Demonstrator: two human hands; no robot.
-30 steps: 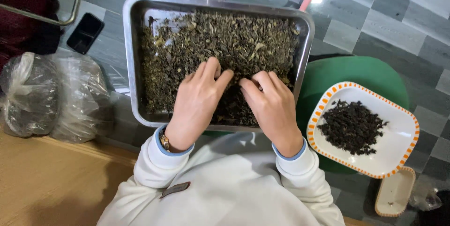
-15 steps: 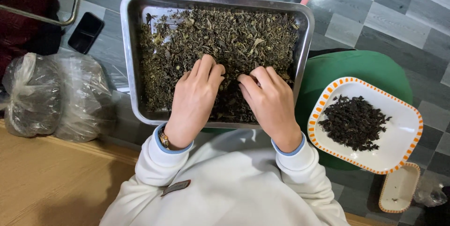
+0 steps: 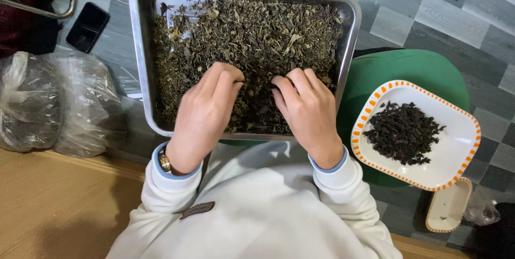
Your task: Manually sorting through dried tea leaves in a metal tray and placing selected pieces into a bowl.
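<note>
Both hands picking through leaves [image 3: 252,39] in tray [image 3: 140,49]: left hand [image 3: 206,111] curled, pinching bits; right hand [image 3: 306,111] fingers bent, raking. Plate [image 3: 456,151] right of tray holding small dark pile [image 3: 403,132]; most looking unsorted.

A floor [image 3: 456,20] of grey tiles in light and dark squares carries most of what shows. Taking the metal tray [image 3: 140,55] as the landmark: a black phone [image 3: 88,26] lies on the tiles to its left, and below the phone sit two clear plastic bags [image 3: 59,103] with dark contents, side by side. To the tray's right stands a green stool [image 3: 407,76]. Below the bags, a strip of wooden floor [image 3: 59,205] begins.
</note>
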